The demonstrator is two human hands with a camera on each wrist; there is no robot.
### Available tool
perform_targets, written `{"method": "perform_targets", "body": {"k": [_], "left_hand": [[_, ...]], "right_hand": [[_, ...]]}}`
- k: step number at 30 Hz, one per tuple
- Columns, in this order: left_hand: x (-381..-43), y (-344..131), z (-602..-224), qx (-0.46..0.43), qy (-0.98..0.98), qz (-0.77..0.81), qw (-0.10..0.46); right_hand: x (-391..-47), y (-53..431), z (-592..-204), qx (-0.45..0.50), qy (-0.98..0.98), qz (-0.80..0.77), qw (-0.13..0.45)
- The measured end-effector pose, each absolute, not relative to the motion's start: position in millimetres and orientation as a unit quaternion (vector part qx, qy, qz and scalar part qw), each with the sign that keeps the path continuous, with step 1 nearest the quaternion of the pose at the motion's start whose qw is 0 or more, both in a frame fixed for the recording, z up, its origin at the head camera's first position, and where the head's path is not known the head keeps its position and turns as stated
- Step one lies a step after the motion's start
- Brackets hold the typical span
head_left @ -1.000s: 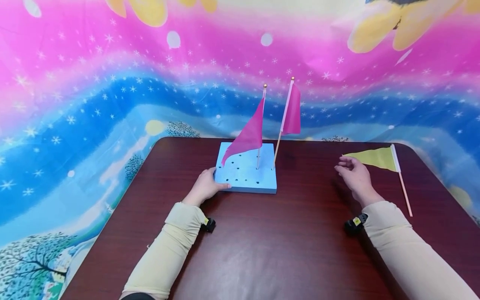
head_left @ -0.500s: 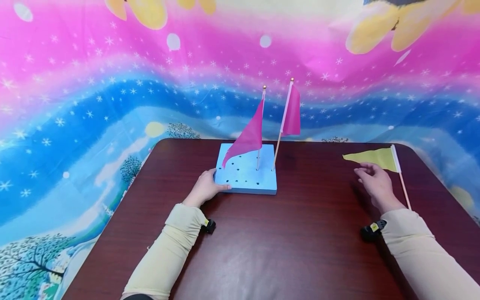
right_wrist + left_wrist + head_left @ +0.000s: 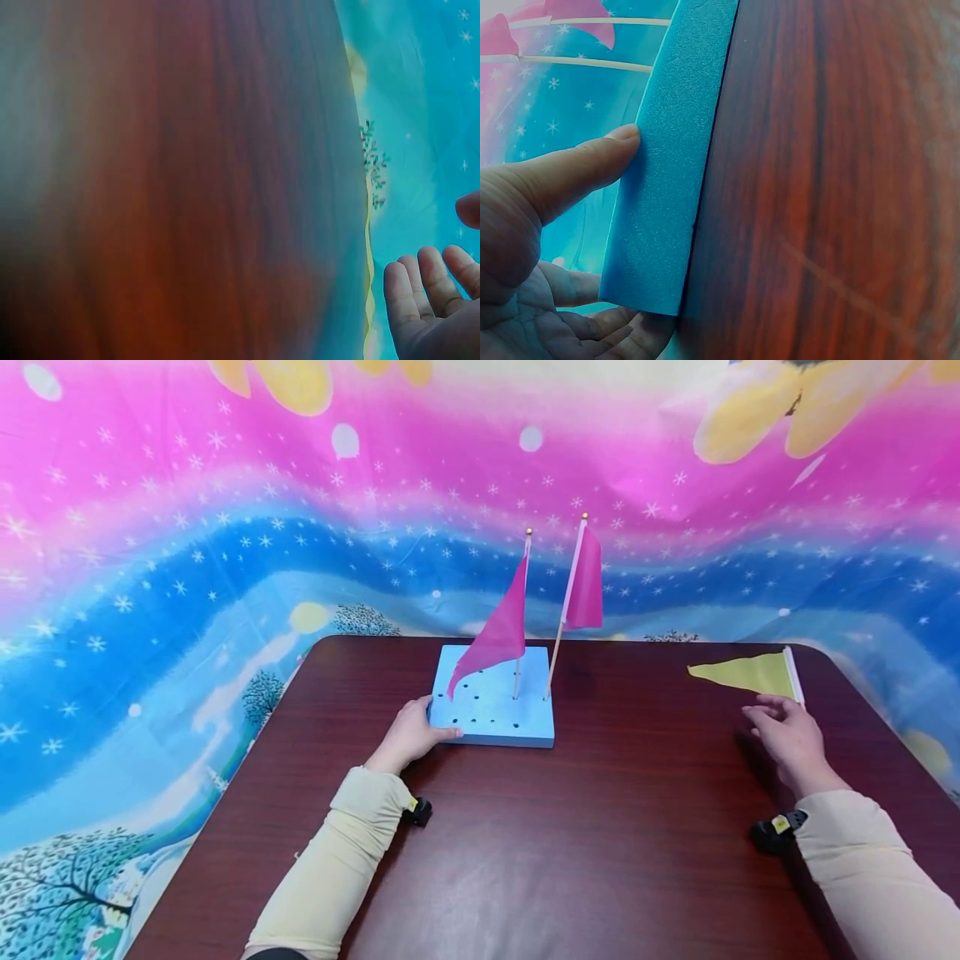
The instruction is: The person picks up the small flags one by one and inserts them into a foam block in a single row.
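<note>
Pink flags (image 3: pixel 501 631) (image 3: pixel 587 581): I count two from my end
Gold tips (image 3: pixel 529 531) (image 3: pixel 585 516): two on my feed
Yellow flag (image 3: pixel 757 675): one
Blue board (image 3: pixel 534 712): one
Board holes (image 3: pixel 516 725): several, some too covered for me to count
Hands (image 3: pixel 408 735) (image 3: pixel 797 742): two
Sleeves (image 3: pixel 330 868) (image 3: pixel 862 852): two
Wrist cameras (image 3: pixel 422 811) (image 3: pixel 772 835): two
Table (image 3: pixel 570 843): one
Backdrop (image 3: pixel 450 485): one

Flags (image 3: pixel 498 628) in block (image 3: pixel 495 706), pennant (image 3: pixel 750 674) at right
</note>
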State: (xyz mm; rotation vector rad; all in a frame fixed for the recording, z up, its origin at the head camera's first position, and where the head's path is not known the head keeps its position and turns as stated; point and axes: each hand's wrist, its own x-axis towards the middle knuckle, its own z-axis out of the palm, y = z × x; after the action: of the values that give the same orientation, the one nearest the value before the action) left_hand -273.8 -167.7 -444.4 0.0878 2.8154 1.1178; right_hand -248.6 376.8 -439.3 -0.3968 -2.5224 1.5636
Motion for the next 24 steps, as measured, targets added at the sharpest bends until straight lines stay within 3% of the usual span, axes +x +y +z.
{"method": "perform_targets", "body": {"k": [24], "left_hand": [[-271,-168,-441,0.026,0.925,0.376,0.056]], "right_hand": [[-227,431,-440,-0.162,-0.823,0.54,0.074]]}}
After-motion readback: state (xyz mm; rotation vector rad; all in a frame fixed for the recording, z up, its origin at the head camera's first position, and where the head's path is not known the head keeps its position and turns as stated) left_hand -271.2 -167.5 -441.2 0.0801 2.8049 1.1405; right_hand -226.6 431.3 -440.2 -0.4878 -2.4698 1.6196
